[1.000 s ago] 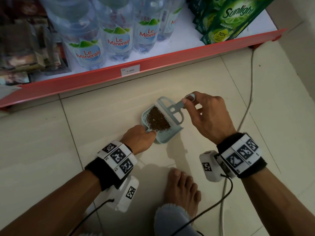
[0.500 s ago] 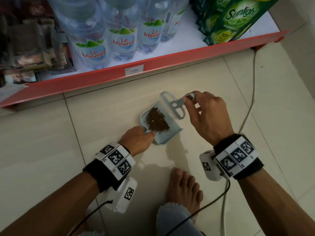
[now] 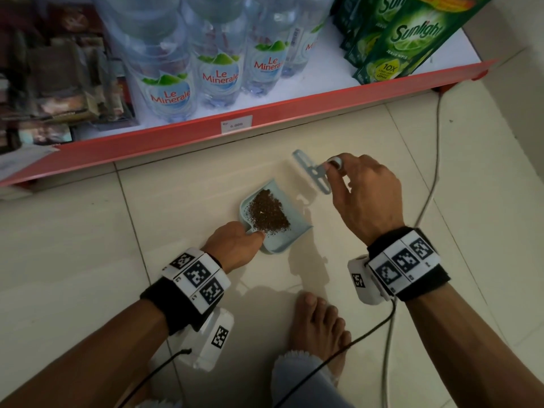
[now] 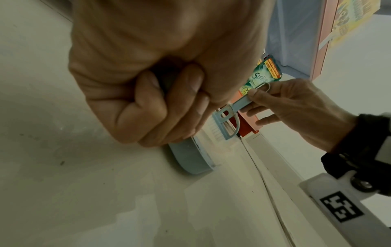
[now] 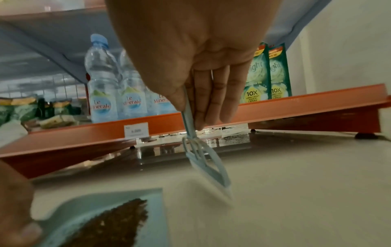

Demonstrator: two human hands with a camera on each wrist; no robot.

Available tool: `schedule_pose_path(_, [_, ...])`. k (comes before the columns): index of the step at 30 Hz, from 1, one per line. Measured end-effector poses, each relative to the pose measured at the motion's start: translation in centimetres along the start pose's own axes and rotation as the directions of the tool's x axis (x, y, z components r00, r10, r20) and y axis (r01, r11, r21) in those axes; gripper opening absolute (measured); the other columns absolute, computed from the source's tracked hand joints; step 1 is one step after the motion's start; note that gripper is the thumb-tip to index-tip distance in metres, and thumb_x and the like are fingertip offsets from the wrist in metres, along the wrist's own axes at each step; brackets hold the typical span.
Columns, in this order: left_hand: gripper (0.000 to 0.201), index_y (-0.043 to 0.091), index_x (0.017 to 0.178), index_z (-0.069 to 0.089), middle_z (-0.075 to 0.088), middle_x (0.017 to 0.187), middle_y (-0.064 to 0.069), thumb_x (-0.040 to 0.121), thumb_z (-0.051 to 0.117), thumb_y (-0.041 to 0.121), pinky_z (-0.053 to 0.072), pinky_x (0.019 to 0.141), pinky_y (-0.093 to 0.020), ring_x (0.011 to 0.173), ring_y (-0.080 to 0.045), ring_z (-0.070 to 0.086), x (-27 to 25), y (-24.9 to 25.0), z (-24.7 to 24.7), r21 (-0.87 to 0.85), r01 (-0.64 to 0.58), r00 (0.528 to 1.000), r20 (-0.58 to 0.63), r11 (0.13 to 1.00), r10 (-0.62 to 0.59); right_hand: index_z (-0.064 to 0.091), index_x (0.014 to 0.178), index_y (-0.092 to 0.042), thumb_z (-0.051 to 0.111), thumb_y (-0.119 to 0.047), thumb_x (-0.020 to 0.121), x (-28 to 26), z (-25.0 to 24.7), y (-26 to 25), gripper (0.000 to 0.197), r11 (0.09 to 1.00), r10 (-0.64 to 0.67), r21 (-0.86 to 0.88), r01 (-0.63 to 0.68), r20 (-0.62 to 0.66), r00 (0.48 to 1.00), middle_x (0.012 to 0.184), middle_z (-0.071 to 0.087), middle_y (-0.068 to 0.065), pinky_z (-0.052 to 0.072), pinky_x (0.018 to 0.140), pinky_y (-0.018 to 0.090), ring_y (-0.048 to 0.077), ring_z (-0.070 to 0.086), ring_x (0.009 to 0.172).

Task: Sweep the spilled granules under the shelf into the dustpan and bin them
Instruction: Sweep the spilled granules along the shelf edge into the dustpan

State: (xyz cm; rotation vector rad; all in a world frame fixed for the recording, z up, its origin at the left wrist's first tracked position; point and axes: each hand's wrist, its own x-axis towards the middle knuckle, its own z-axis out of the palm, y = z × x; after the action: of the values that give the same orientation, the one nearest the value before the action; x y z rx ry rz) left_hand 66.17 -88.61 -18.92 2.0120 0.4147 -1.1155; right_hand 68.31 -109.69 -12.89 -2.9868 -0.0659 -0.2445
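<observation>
The left hand (image 3: 235, 245) gripped the handle of the pale blue plastic dustpan (image 3: 294, 234), which lay on the cream tiled floor (image 3: 73, 245) holding a heap of brown granules (image 3: 268, 210). The right hand (image 3: 365, 195) pinched the small pale blue hand brush (image 3: 313, 175) just beyond the pan, near the red-edged shelf (image 3: 265, 113).

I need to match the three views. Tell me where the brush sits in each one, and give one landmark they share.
Head: brush upper centre, in the right hand, beyond the dustpan.
Left wrist: brush right of centre, past the left hand.
Right wrist: brush centre, hanging below the fingers.
Shared landmark: the shelf edge, red-orange in all three.
</observation>
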Motion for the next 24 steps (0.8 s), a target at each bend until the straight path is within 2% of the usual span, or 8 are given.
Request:
schedule_pose_path(3, [0.048,0.001,0.106,0.064,0.065,0.122,-0.025,0.093,0.054,0.046,0.051,0.096,-0.049,0.115,-0.042,0.062,0.0,-0.1,-0.1,-0.011,-0.001,1.0,-0.003,1.0,0.001,0.066,0.099,-0.015,0.045,-0.037,0.102,-0.2,0.7,-0.1,0.031,1.0,-0.019,-0.01,0.019,0.067,0.998,0.081,0.066,0.005,0.04,0.054,0.027,0.021,0.056,0.062])
schedule_pose_path(7, [0.051,-0.003,0.111,0.062,0.064,0.122,-0.027,0.093,0.054,0.044,0.051,0.096,-0.051,0.115,-0.043,0.061,-0.3,-0.2,-0.3,-0.027,0.008,1.0,0.0,1.0,-0.008,0.064,0.1,-0.016,0.042,-0.037,0.103,-1.7,1.0,-1.6,0.031,0.982,-0.114,0.17,0.077,0.216,0.97,0.081,0.069,0.003,0.053,0.061,0.035,0.021,0.063,0.063])
schedule_pose_path(11, [0.042,0.001,0.096,0.064,0.065,0.117,-0.026,0.093,0.054,0.042,0.052,0.093,-0.05,0.113,-0.043,0.062,-0.3,-0.4,-0.5,-0.028,-0.004,1.0,-0.002,1.0,0.004,0.064,0.095,-0.02,0.045,-0.038,0.103,-1.5,0.0,-1.8,0.027,0.975,-0.089,0.21,0.076,0.056,0.994,0.079,0.071,-0.003,0.055,0.054,0.034,0.017,0.065,0.059])
schedule_pose_path(17, [0.041,0.016,0.062,0.044,0.047,0.064,-0.004,0.094,0.054,0.041,0.035,0.062,-0.028,0.062,-0.029,0.052,-0.2,-0.7,-0.6,-0.077,0.017,1.0,-0.005,0.997,-0.018,0.066,0.103,-0.018,0.042,-0.039,0.103,0.0,0.0,-0.3,0.032,1.0,0.003,-0.026,-0.002,0.038,0.999,0.084,0.067,0.004,0.049,0.057,0.033,0.024,0.06,0.066])
schedule_pose_path(18, [0.04,0.015,0.064,0.046,0.053,0.066,-0.009,0.094,0.054,0.041,0.039,0.064,-0.03,0.068,-0.018,0.037,-0.3,-0.7,-0.6,-0.073,0.012,1.0,0.001,0.997,-0.012,0.066,0.102,-0.016,0.043,-0.037,0.103,-0.3,0.5,-0.6,0.031,0.999,-0.022,-0.029,0.025,0.071,0.997,0.082,0.065,0.004,0.044,0.055,0.029,0.023,0.057,0.064])
schedule_pose_path(19, [0.039,0.012,0.068,0.05,0.061,0.076,-0.018,0.094,0.054,0.04,0.046,0.068,-0.036,0.114,-0.032,0.054,-0.4,-0.6,-0.6,-0.063,0.005,1.0,0.008,0.998,-0.004,0.066,0.102,-0.015,0.043,-0.036,0.103,-0.8,0.8,-1.1,0.031,0.998,-0.057,-0.011,0.059,0.111,0.992,0.079,0.063,0.004,0.039,0.052,0.027,0.021,0.054,0.061])
schedule_pose_path(21, [0.038,0.004,0.084,0.062,0.067,0.111,-0.029,0.094,0.054,0.04,0.053,0.081,-0.045,0.111,-0.045,0.062,-0.5,-0.5,-0.8,-0.042,0.003,1.0,0.006,0.999,-0.003,0.065,0.102,-0.015,0.041,-0.038,0.103,-1.9,1.3,-2.2,0.033,0.992,-0.107,0.084,0.092,0.19,0.976,0.077,0.063,0.002,0.041,0.052,0.027,0.02,0.055,0.059])
schedule_pose_path(24, [0.052,-0.008,0.111,0.061,0.061,0.126,-0.03,0.095,0.053,0.041,0.052,0.092,-0.053,0.117,-0.047,0.058,-0.5,-0.8,-0.8,-0.038,0.007,1.0,0.011,0.999,-0.007,0.065,0.101,-0.02,0.041,-0.04,0.103,-2.6,0.9,-3.0,0.032,0.968,-0.097,0.245,0.052,0.176,0.98,0.084,0.07,0.0,0.055,0.061,0.038,0.02,0.065,0.067])
